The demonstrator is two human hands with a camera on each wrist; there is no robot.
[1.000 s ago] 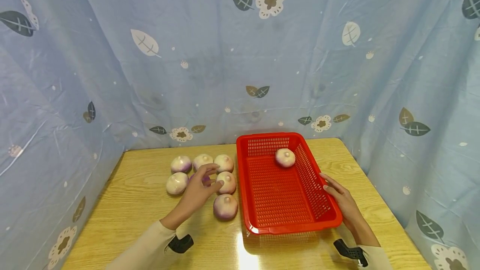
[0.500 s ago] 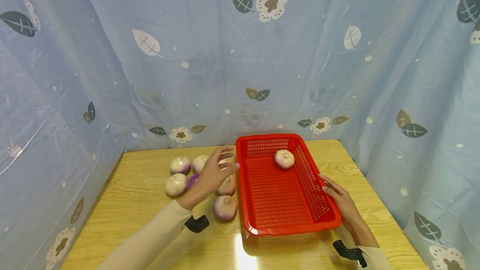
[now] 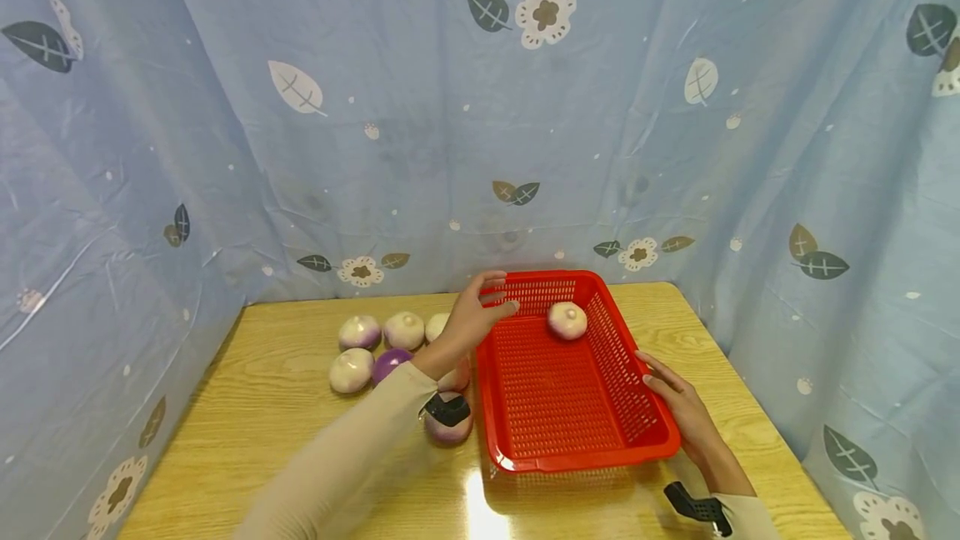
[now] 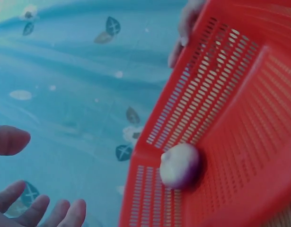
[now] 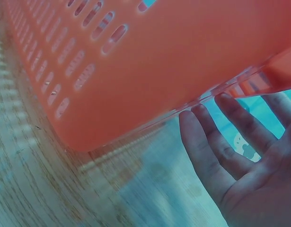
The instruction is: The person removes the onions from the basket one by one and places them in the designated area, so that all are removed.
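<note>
A red plastic basket (image 3: 585, 462) stands on the wooden table (image 3: 277, 407). One white and purple turnip (image 3: 567, 320) lies in its far end and also appears in the left wrist view (image 4: 180, 165). My left hand (image 3: 504, 290) hovers over the basket's far left corner, fingers (image 4: 41, 208) spread and holding nothing. My right hand (image 3: 660, 373) lies flat against the basket's right rim with straight fingers (image 5: 216, 151) under the red wall (image 5: 136, 61). Several more turnips (image 3: 359, 332) lie left of the basket, one of them all purple (image 3: 390, 362), partly hidden by my left forearm.
A blue curtain with leaf and flower prints (image 3: 480, 107) closes in the table at the back and on both sides. One turnip (image 3: 450, 430) sits close to the basket's near left side. The table's front edge is near me.
My left hand has lifted away from the group of turnips and moved right and farther, over the basket's corner, empty. The right hand and the basket have stayed put.
</note>
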